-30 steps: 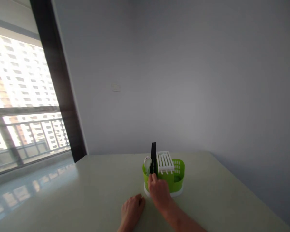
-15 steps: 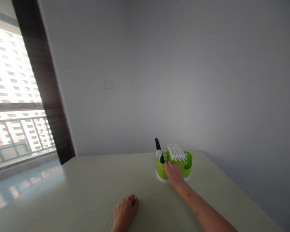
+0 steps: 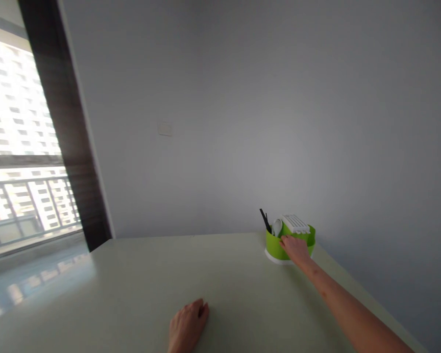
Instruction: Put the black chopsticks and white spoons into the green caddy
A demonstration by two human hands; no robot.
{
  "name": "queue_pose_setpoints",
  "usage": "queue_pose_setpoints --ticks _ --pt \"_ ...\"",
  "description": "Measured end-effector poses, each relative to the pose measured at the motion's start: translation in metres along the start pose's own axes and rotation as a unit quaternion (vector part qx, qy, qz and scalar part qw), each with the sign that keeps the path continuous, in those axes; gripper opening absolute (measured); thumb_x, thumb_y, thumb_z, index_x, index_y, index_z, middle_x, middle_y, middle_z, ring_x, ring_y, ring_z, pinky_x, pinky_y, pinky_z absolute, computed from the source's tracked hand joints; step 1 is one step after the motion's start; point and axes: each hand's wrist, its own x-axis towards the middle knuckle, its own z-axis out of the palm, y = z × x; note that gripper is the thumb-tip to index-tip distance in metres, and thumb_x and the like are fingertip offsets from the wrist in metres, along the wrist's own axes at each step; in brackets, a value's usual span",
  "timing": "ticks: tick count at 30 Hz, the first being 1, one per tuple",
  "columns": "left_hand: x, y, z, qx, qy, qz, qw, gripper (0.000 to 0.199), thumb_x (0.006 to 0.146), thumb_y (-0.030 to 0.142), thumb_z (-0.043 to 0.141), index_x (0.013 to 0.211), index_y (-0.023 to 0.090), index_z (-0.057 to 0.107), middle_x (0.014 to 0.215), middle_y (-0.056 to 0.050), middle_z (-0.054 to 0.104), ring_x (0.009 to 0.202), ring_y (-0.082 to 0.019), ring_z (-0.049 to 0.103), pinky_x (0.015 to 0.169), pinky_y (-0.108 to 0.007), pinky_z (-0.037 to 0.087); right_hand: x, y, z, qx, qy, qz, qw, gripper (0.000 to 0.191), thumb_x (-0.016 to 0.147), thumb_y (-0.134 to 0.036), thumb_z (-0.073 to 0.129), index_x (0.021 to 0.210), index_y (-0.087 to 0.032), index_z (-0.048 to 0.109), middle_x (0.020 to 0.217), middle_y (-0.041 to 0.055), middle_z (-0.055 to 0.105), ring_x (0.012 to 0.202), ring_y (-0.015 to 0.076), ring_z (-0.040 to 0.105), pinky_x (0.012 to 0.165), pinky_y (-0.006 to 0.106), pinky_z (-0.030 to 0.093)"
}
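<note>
A green utensil holder (image 3: 275,248) with a white base stands at the far right of the table. My right hand (image 3: 295,247) reaches out to it, fingers closed on its near rim. Black chopsticks (image 3: 265,220) lean to the left out of its left compartment, and beside them rests a white spoon (image 3: 277,227). A white slatted rack (image 3: 296,224) tops the middle of the holder. Nearer to me, my left hand (image 3: 188,322) lies on the table with its fingers curled in; I see nothing in it.
The pale table (image 3: 143,289) reaches back to a grey wall (image 3: 220,122) with a white switch plate (image 3: 165,128). At the left are a dark frame (image 3: 64,122) and a window (image 3: 22,122) with a railing outside.
The green holder has moved right and farther back with my right hand on its rim. The chopsticks in it have shifted and now lean more to the left. My left hand has stayed nearly still.
</note>
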Motion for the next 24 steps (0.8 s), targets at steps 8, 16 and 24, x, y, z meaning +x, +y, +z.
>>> queue_pose_setpoints --ticks 8,16,24 --pt "0.002 -0.001 -0.001 -0.004 -0.007 -0.002 1.000 0.040 0.087 0.043 0.028 0.075 0.023 0.060 0.081 -0.006 0.069 0.079 -0.024 0.065 0.061 -0.029 0.041 0.004 0.027 0.001 0.002 -0.017 -0.024 1.000 0.025 0.092 -0.019 0.043 0.084 -0.008 0.064 0.077 0.0100 0.062 0.072 0.0198 0.061 0.055 0.027 0.032" --pt "0.002 -0.003 0.003 -0.003 0.000 0.005 1.000 0.041 0.087 0.043 0.027 0.074 0.023 0.060 0.078 -0.007 0.069 0.077 -0.024 0.064 0.060 -0.029 0.040 -0.045 -0.021 -0.018 0.068 0.014 -0.064 0.996 0.021 0.091 -0.019 0.043 0.104 -0.018 0.059 0.098 0.0077 0.062 0.084 0.0191 0.060 0.062 0.024 0.039" --pt "0.001 -0.007 0.002 -0.001 -0.003 -0.002 1.000 0.041 0.087 0.044 0.026 0.072 0.023 0.058 0.078 -0.005 0.069 0.075 -0.023 0.064 0.058 -0.028 0.037 -0.163 -0.156 0.010 0.285 -0.118 -0.344 0.887 0.019 0.089 -0.032 0.054 0.080 -0.018 0.062 0.076 -0.0004 0.063 0.061 0.0104 0.057 0.056 0.023 0.046"
